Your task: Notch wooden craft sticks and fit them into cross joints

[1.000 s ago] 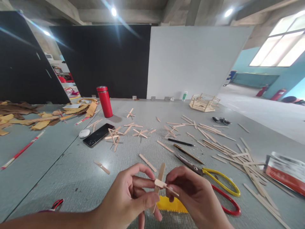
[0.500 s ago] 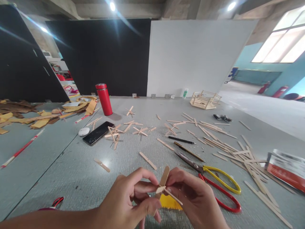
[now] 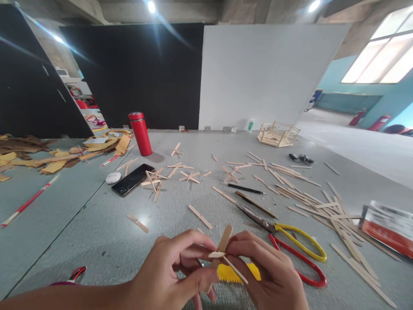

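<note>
Both hands meet low in the middle of the head view around a small piece of crossed wooden craft sticks (image 3: 226, 237). My left hand (image 3: 180, 267) pinches it from the left, its thumb below the crossing. From the right, the fingers of my right hand (image 3: 261, 267) close on the same piece near where the sticks cross. One stick points up and away, another slants down to the right. Under the hands lies a yellow piece with a toothed edge (image 3: 237, 273), partly covered. Scissors (image 3: 274, 228) with one yellow and one red handle lie just right of my right hand.
Loose craft sticks (image 3: 303, 198) spread over the right side. Small crossed-stick pieces (image 3: 190, 176) stand mid-table near a phone (image 3: 133, 180) and a red flask (image 3: 140, 134). A stick-built frame (image 3: 278, 134) stands at the back right. A black pen (image 3: 245, 188) lies beyond the scissors.
My right hand has shifted slightly right and its fingers have changed position on the crossed sticks. More of the yellow toothed piece shows. The piece stays in both hands.
</note>
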A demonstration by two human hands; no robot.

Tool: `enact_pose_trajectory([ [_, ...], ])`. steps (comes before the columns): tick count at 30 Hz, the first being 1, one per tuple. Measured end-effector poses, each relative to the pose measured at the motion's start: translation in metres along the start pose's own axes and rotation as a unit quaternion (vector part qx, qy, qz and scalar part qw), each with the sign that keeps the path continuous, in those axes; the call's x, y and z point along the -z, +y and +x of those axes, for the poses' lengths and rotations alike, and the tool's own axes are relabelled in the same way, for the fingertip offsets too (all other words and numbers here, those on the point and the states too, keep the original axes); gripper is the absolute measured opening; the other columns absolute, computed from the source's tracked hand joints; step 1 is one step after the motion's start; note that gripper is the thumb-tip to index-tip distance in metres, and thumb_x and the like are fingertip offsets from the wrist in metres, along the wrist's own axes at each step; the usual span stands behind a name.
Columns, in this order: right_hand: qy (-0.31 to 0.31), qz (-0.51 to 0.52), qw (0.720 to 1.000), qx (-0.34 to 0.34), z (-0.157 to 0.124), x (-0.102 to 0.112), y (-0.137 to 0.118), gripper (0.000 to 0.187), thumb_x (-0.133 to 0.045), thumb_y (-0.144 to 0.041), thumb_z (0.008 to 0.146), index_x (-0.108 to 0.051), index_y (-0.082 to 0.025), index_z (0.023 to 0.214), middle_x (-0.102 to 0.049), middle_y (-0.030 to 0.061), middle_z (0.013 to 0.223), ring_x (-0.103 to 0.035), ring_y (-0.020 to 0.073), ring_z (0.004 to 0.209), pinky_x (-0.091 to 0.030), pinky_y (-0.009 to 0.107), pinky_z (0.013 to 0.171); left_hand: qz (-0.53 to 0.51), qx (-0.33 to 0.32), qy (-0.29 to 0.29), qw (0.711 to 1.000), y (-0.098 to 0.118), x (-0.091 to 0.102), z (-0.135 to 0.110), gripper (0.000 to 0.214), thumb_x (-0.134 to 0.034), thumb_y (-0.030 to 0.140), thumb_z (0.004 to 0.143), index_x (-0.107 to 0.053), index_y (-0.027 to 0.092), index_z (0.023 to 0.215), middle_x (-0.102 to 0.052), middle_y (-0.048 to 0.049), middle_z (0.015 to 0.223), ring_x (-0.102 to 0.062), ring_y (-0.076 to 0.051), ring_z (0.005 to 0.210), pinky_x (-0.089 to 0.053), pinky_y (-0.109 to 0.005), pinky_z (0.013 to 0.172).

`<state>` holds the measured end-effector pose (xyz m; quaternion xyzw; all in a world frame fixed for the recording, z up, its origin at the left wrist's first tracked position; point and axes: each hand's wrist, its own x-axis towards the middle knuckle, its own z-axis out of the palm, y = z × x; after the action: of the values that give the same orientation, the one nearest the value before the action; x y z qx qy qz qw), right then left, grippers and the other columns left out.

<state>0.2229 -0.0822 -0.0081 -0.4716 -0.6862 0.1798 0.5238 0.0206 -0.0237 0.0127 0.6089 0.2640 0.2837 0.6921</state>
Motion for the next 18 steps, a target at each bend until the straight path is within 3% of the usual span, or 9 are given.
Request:
enact_pose_trajectory([
  [3,-0.003,0.006,1.0,-0.003,0.0003,0.0002,-0.0006,0.013,-0.069,-0.012,0.095,-0.072,-0.025,0.095,-0.071,0.0029,0.084,-0.065,0.016,0.068,-0.052,0.027,0.062,0.007,0.004,-0.002,1.0,0.0017,0.0005,0.0002,0.03,-0.086,0.033,0.083,-0.07,0.02,0.104,-0.074,-0.0023,0.08,-0.074,-0.015,0.063,-0.057,-0.017,0.051],
  [6,-0.024,0.046,0.997,-0.052,0.0023,-0.0008,-0.0008,0.012,-0.067,-0.02,0.098,-0.072,-0.024,0.089,-0.07,0.0024,0.078,-0.063,0.0159,0.066,-0.05,0.027,0.059,0.015,-0.003,0.004,1.0,0.001,0.0007,0.0002,0.031,-0.088,0.03,0.08,-0.071,0.019,0.103,-0.076,-0.0044,0.086,-0.074,-0.015,0.062,-0.057,-0.018,0.051],
  [11,-0.052,0.151,0.979,-0.127,0.005,-0.0016,-0.0009,0.021,-0.064,-0.032,0.102,-0.072,-0.023,0.085,-0.07,0.0028,0.078,-0.065,0.0166,0.07,-0.051,0.026,0.064,0.012,-0.02,0.009,1.0,-0.0031,0.0006,-0.0008,0.027,-0.08,0.036,0.088,-0.072,0.018,0.106,-0.075,-0.0079,0.089,-0.072,-0.014,0.061,-0.056,-0.02,0.05],
  [18,-0.074,0.182,0.972,-0.128,0.0093,0.0011,-0.0059,0.026,-0.065,-0.037,0.101,-0.073,-0.022,0.081,-0.071,0.005,0.078,-0.066,0.0176,0.069,-0.052,0.027,0.062,-0.023,0.01,-0.008,1.0,0.0007,0.0003,-0.0025,0.028,-0.082,0.037,0.087,-0.075,0.019,0.107,-0.074,-0.0047,0.085,-0.071,-0.011,0.06,-0.054,-0.015,0.051],
])
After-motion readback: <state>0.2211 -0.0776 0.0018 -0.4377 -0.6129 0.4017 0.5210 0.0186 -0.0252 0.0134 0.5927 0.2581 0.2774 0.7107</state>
